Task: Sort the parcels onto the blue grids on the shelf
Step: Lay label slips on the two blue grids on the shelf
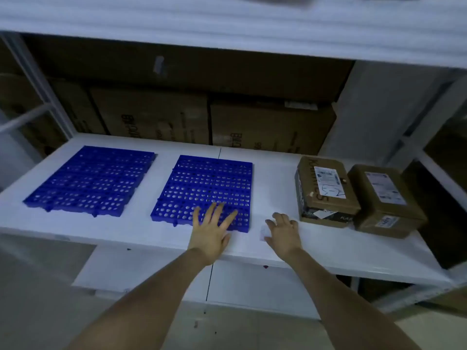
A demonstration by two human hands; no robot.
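Two blue perforated grids lie flat on the white shelf (131, 231): the left grid (91, 180) and the right grid (204, 188). Neither carries a parcel. Two brown cardboard parcels with white labels stand side by side at the right end, the nearer-left parcel (326, 188) and the right parcel (386, 198). My left hand (212, 228) has its fingers spread over the front edge of the right grid. My right hand (284, 232) hovers over the bare shelf between that grid and the parcels, fingers relaxed, holding nothing.
Large cardboard boxes (177, 117) stand stacked behind the shelf. A white upper shelf board (227, 26) overhangs closely above. White metal uprights (429, 127) frame the right side. A small pale slip (264, 232) lies on the shelf by my right hand.
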